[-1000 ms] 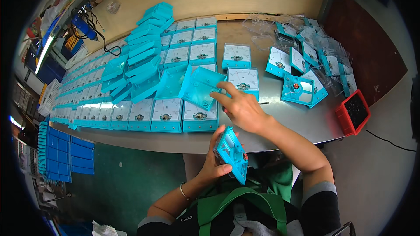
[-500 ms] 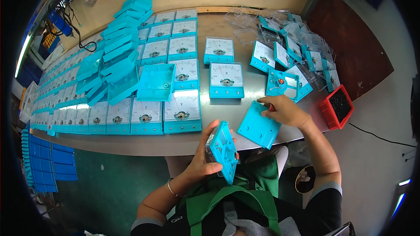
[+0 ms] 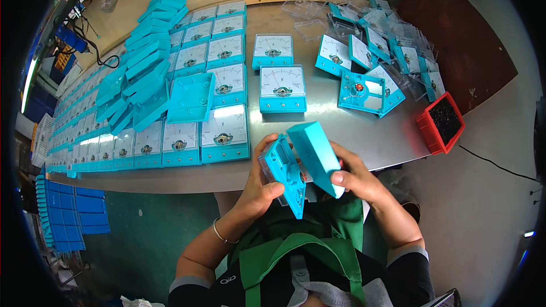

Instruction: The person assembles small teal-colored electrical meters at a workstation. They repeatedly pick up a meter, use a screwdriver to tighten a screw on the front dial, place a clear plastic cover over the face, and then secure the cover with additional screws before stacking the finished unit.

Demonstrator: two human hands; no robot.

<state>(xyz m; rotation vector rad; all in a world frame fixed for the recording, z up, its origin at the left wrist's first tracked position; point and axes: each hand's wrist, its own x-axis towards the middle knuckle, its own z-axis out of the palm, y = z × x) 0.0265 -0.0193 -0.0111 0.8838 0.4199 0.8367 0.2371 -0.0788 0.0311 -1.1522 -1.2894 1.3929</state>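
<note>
- We see our left hand [image 3: 259, 185] wrapped around a turquoise meter front [image 3: 286, 173], held on edge just off the near edge of the steel table [image 3: 364, 131], above our green apron [image 3: 296, 244].
- Our right hand [image 3: 355, 177] grips a turquoise back cover [image 3: 315, 156], thumb on its lower end; the cover touches the meter front on its right side.
- On the table just beyond the hands, a finished panel meter [image 3: 282, 87] lies face up.
- Left of that meter, rows of the same meters [image 3: 170, 136], with loose back covers [image 3: 142, 74] piled on them.
- Right of it, an open meter [image 3: 364, 94]; a red bin [image 3: 441, 122] at the table's right edge.
- Farthest back, clear plastic covers [image 3: 318, 14].
</note>
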